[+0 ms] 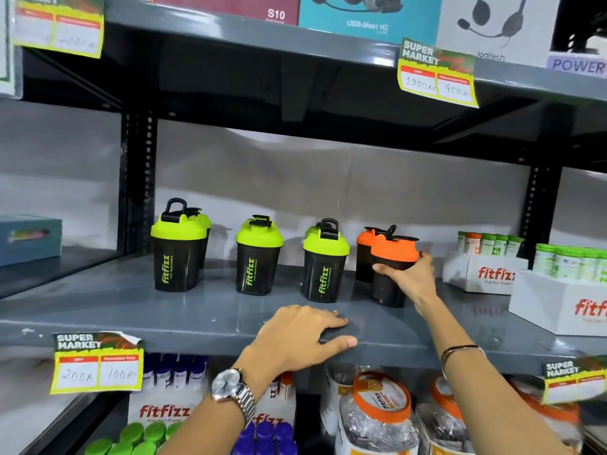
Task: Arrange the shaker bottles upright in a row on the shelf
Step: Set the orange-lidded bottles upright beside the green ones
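Three black shaker bottles with lime-green lids stand upright in a front row on the grey shelf (197, 310): one at the left (177, 254), one in the middle (258, 257), one further right (324, 266). More green-lidded bottles stand partly hidden behind them. At the right end an orange-lidded shaker (392, 257) stands upright with my right hand (410, 277) wrapped around its body. A second orange-lidded bottle (364, 254) stands just behind it. My left hand (302, 333) rests flat on the shelf's front edge, holding nothing.
White fitfizz boxes (486, 274) holding green tubes stand on the shelf right of the shakers. A blue box (29, 238) lies on the neighbouring shelf at the left. Headset boxes fill the shelf above, jars and tubes the one below. Yellow price tags (97, 362) hang from shelf edges.
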`<state>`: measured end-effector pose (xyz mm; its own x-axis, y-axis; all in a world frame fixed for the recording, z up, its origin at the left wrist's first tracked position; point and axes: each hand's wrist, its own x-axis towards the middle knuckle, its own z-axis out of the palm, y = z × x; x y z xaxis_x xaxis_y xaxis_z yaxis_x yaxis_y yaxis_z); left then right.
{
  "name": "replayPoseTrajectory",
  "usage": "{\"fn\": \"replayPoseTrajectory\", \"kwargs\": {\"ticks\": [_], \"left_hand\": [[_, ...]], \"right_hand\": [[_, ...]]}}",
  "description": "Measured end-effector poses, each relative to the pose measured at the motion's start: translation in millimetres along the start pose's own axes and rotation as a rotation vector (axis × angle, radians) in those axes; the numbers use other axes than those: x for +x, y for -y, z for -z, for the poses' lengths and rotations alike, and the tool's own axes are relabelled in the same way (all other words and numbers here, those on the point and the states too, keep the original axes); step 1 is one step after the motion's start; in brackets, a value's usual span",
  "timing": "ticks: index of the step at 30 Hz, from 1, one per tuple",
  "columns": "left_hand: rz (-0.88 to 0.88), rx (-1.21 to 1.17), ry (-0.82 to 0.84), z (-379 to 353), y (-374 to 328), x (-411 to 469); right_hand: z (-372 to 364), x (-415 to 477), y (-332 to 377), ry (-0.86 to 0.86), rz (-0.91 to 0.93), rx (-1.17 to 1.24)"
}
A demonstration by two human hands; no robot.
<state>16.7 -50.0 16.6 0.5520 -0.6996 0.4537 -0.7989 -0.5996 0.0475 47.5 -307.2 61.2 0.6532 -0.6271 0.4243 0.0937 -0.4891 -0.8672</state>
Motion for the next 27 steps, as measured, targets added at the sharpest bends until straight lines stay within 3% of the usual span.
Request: {"fn": "replayPoseTrajectory", "kwargs": {"ticks": [4, 8, 14, 18, 24, 27], "left_hand": [[0.015, -0.02, 0.02, 0.5, -0.1, 0.3], [0.021, -0.025, 0.032, 1.7, -1.1, -0.9], [0.016, -0.02, 0.047, 3.2, -2.3, -1.2], [0.018, -0.023, 0.046, 3.0, -2.0, -1.1], [0.011, -0.024, 0.045, 2.8, -2.1, -1.5], [0.011, -0.025, 0.044, 3.2, -2.6, -1.7]], "right_hand": [[14.3, 0.7, -2.9, 0.2, -0.092, 0.272], [13.6, -4.9, -8.1, 0.143, -0.028, 0.107], [11.4, -9.1, -8.9, 0.18, -0.047, 0.202], [8.8, -11.0, -11.7, 0.126, 0.01, 0.087], [15.3, -12.7, -12.4, 0.249, -0.061, 0.157], [13.6, -15.5, -12.5, 0.216, -0.034, 0.055]]}}
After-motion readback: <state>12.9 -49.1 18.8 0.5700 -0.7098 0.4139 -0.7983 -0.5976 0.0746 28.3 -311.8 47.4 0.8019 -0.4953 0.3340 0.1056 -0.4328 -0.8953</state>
